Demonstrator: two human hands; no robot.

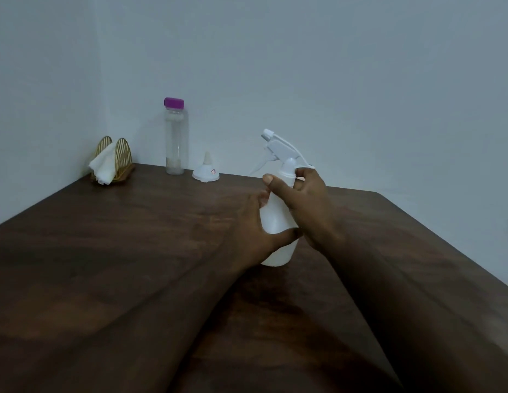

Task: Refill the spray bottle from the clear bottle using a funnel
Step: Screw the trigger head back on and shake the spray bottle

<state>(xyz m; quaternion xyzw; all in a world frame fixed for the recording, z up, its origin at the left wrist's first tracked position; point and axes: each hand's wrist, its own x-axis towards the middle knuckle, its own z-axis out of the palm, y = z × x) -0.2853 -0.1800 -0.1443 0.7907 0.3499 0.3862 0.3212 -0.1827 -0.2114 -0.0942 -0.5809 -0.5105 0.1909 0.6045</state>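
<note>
Both hands on the white spray bottle (275, 219), upright mid-table.
Left hand (255, 231) wraps its smooth, probably light plastic body; right hand (306, 205) pinches the screw collar, the likely place to twist.

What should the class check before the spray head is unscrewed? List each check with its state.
1. Spray bottle upright on the table: ok.
2. Left hand holds the bottle's body: ok.
3. Right hand grips the neck below the spray head: ok.
4. Funnel at hand: ok, mouth down beside the clear bottle.
5. Clear bottle open: not ok, purple cap on.
6. Enough liquid inside it: cannot tell.
</note>
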